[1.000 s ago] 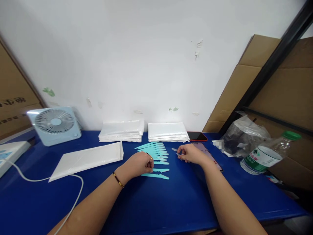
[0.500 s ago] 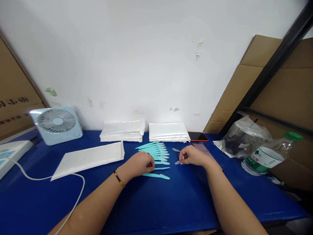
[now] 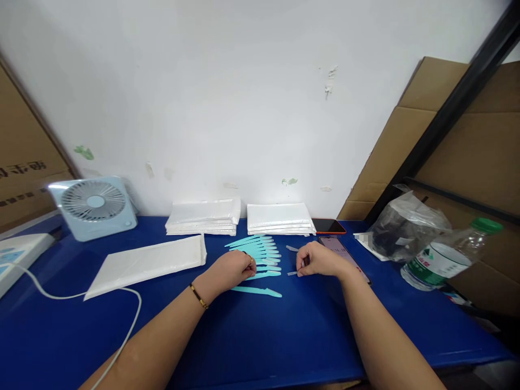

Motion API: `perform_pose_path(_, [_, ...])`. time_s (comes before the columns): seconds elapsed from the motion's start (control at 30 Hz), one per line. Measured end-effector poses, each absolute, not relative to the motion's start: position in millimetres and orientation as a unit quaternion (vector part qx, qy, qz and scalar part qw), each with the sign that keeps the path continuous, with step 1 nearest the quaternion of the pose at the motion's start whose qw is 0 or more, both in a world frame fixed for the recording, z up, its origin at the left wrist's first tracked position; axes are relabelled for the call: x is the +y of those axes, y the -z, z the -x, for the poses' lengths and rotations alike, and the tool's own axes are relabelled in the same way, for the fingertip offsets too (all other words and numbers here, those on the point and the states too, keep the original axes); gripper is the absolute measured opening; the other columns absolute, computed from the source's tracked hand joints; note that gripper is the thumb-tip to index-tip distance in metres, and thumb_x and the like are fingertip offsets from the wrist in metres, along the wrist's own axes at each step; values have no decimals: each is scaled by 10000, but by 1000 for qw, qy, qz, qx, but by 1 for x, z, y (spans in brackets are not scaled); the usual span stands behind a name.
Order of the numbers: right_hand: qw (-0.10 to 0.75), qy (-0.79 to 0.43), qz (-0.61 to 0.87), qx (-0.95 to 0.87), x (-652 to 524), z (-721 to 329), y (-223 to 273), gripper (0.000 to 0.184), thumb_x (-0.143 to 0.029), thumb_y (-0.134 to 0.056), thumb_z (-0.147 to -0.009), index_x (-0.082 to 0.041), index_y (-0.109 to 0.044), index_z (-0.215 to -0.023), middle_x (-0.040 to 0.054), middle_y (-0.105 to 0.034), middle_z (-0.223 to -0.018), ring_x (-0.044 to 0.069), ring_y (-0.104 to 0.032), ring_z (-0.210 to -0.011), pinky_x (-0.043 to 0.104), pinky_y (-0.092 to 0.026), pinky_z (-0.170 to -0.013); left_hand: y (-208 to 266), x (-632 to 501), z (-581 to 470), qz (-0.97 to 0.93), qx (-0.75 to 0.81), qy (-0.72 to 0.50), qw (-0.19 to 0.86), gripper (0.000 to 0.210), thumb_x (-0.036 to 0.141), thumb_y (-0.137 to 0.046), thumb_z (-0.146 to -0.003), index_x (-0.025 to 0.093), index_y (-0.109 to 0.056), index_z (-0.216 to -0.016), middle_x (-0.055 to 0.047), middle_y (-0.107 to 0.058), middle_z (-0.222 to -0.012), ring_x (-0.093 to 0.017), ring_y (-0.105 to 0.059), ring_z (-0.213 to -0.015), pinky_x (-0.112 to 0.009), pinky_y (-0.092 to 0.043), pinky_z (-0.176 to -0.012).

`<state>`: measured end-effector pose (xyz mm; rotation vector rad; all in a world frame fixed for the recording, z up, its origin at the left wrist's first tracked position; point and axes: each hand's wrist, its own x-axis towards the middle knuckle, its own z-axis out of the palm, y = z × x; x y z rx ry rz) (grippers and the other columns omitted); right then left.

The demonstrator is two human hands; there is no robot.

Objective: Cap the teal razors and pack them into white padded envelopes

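Note:
My left hand (image 3: 233,270) is closed in a pinch on the handle of a light teal eyebrow razor (image 3: 268,274), whose blade end points right. Beyond it lies a fan of several similar razors (image 3: 255,249), partly covered by my fingers. Nearer the front, one separate razor (image 3: 260,291) lies on the table. Across a small gap, my right hand (image 3: 314,260) pinches a small clear plastic cap (image 3: 292,273) that points toward the razors. Another clear piece (image 3: 291,248) rests just behind my right fingers.
Two stacks of white padded mailers, left (image 3: 203,216) and right (image 3: 280,218), stand against the wall. A single mailer (image 3: 150,262) lies left. A blue fan (image 3: 95,206), a white cable (image 3: 140,303), phones (image 3: 331,226), a bagged item (image 3: 406,227) and a bottle (image 3: 439,262) sit around the blue table (image 3: 264,341).
The razor in my left hand has shifted slightly away from me, closer to the fan. The cap in my right hand has turned flatter and moved slightly left and nearer me.

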<state>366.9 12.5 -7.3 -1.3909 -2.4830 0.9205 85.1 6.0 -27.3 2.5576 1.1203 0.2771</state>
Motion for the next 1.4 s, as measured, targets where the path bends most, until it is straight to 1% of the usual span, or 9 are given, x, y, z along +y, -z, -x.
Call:
perform_pose_path(0.13, [67, -315, 465, -825, 12, -365, 8, 302, -372, -739, -545, -175, -694, -770, -4, -637, -651, 127, -560, -577, 202, -391, -491, 27, 6, -86, -894, 402, -96, 173, 158, 243, -503, -776, 208, -655, -752, -4, -663, -728, -127, -555, -646, -217, -342, -554])
perform_pose_path(0.33, [76, -320, 463, -823, 16, -360, 17, 209, -365, -682, -630, -182, -701, -730, 1, -658, -654, 138, -588, -605, 216, -426, -535, 25, 4, -86, -889, 406, -84, 194, 100, 296, -611, -716, 210, -645, -752, 12, -657, -718, -116, -553, -620, -208, -339, -533])
perform_pose_path(0.57, [126, -312, 437, -834, 11, -337, 25, 186, -352, -662, -669, -193, -702, -759, 4, -674, -687, 138, -601, -615, 223, -444, -553, 28, 4, -93, -888, 408, -91, 191, 132, 313, -596, -747, 196, -650, -772, 4, -638, -704, -116, -559, -623, -206, -352, -550])
perform_pose_path(0.83, [165, -266, 426, -849, 8, -324, 28, 152, -292, -636, -711, -195, -702, -808, 31, -665, -776, 134, -604, -666, 211, -448, -594, 35, 6, -97, -887, 411, -103, 182, 91, 240, -574, -763, 184, -645, -754, -10, -639, -723, -132, -557, -668, -218, -365, -594])
perform_pose_path(1.0, [261, -153, 537, -787, 24, -358, 24, 187, -256, -528, -778, -187, -681, -860, 52, -667, -862, 159, -596, -735, 259, -457, -672, 26, 0, -94, -884, 416, -125, 171, 191, 347, -573, -772, 192, -632, -865, -24, -629, -829, -145, -561, -732, -224, -378, -615])
perform_pose_path(1.1, [236, -114, 578, -773, 34, -373, 28, 191, -261, -559, -748, -182, -682, -871, 60, -667, -867, 175, -593, -751, 275, -451, -686, 16, -4, -91, -897, 384, -107, 190, 288, 431, -656, -684, 215, -638, -874, -7, -626, -818, -142, -561, -720, -215, -369, -577])
perform_pose_path(1.2, [203, -136, 574, -782, 37, -374, 33, 188, -269, -596, -714, -183, -697, -847, 51, -676, -839, 167, -595, -722, 261, -446, -666, 12, -9, -91, -904, 371, -54, 207, 246, 373, -711, -627, 220, -660, -814, 7, -640, -747, -133, -563, -664, -212, -348, -536])
perform_pose_path(1.3, [175, -201, 559, -785, 33, -372, 31, 134, -253, -612, -686, -180, -704, -748, 33, -691, -775, 157, -606, -693, 240, -444, -637, 15, -12, -96, -897, 385, -43, 215, 104, 304, -667, -681, 217, -665, -739, 12, -654, -683, -127, -561, -620, -216, -335, -523])
perform_pose_path(1.4, [103, -313, 525, -784, 24, -372, 22, 153, -282, -681, -608, -177, -708, -716, 19, -698, -699, 155, -614, -642, 222, -445, -581, 24, -14, -103, -883, 412, -74, 211, 92, 305, -655, -691, 218, -663, -719, 11, -663, -687, -135, -564, -628, -222, -325, -515])
